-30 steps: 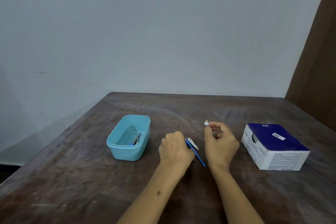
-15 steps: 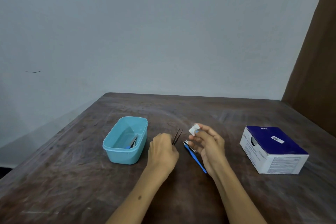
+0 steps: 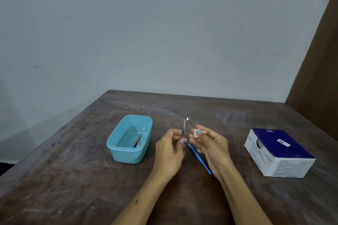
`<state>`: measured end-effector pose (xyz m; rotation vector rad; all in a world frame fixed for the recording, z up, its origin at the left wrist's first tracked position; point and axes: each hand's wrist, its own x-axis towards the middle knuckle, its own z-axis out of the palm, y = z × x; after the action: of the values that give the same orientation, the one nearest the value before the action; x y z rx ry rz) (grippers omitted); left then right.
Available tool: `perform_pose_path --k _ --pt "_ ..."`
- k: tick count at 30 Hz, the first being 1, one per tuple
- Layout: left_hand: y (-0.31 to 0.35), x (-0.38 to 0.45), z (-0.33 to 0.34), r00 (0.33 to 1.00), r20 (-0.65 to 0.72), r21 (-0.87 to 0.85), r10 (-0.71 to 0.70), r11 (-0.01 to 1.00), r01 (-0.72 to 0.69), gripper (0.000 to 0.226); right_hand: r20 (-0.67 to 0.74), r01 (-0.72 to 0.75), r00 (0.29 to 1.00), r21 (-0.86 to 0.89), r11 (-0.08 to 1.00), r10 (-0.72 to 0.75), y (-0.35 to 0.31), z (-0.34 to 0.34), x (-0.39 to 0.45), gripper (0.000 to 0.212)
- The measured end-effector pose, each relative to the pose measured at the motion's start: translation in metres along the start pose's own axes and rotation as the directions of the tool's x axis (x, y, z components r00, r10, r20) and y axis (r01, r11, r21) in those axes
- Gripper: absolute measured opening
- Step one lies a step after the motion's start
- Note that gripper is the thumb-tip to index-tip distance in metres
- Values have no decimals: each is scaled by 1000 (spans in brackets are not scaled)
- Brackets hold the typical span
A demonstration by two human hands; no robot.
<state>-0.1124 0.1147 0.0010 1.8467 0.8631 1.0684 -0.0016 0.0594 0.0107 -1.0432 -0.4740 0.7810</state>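
Left hand (image 3: 171, 151) pinches tweezers (image 3: 185, 128), upright above its fingers; right hand (image 3: 213, 144) pinches a swab (image 3: 197, 132) just beside their shaft.

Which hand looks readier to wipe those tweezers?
Probably the right hand: it pinches the white pad just beside the tweezers, which the left hand grips upright.

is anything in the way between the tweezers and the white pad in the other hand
Nothing visible. The left hand holds the tweezers upright and the right hand pinches the white pad right beside them, with only air between. The nail clipper and blue stick lie lower, on the table.
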Motion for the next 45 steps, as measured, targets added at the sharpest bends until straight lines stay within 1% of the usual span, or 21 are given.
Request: perform_pose_path --k 2,4,7,11,14,18,22,25,29,31,34,37,41,45 --pt "2 -2 1 1000 20 -91 -8 996 10 19 22 10 1000 -29 1000 -9 2 0 1 21" --pt "3 -3 3 1000 23 -123 3 992 0 23 22 23 1000 -68 997 -21 3 0 1 19" --pt "1 -4 5 999 20 -88 32 996 -30 31 -15 58 998 -116 992 -60 2 2 -1 14" --pt "2 -4 7 997 33 -50 66 997 -64 30 -113 118 984 -173 978 -139 2 2 0 18" --pt "2 -7 9 992 80 -35 100 995 -98 25 -176 154 965 -227 962 -196 5 -2 3 22" --pt "2 -9 11 986 109 -25 129 992 -127 21 -218 184 944 -281 942 -249 8 -4 5 19" --pt "1 -9 11 986 104 -18 128 992 -126 21 -183 233 941 -264 936 -286 6 -3 3 15" --pt "-1 -8 11 990 70 -2 119 993 -119 22 -157 248 944 -239 939 -289 4 -3 1 19" --pt "-3 -6 9 994 25 11 104 994 -105 24 -57 326 928 -347 879 -367 3 1 -3 30" --pt "-4 -5 8 996 -3 26 92 995 -92 24 -4 361 920 -375 854 -391 3 4 -6 30" --pt "-6 -3 8 996 -47 30 73 997 -71 20 34 387 911 -410 826 -410 3 5 -8 32" --pt "-9 0 8 996 -72 -3 43 999 -43 17 55 378 921 -363 851 -385 5 5 -7 34" --pt "-10 2 7 997 -75 -77 13 997 -19 18 106 331 943 -338 881 -314 7 5 -4 18" --pt "-11 3 5 1000 -31 -156 7 988 -12 18 132 262 964 -314 913 -231 11 3 -1 18"
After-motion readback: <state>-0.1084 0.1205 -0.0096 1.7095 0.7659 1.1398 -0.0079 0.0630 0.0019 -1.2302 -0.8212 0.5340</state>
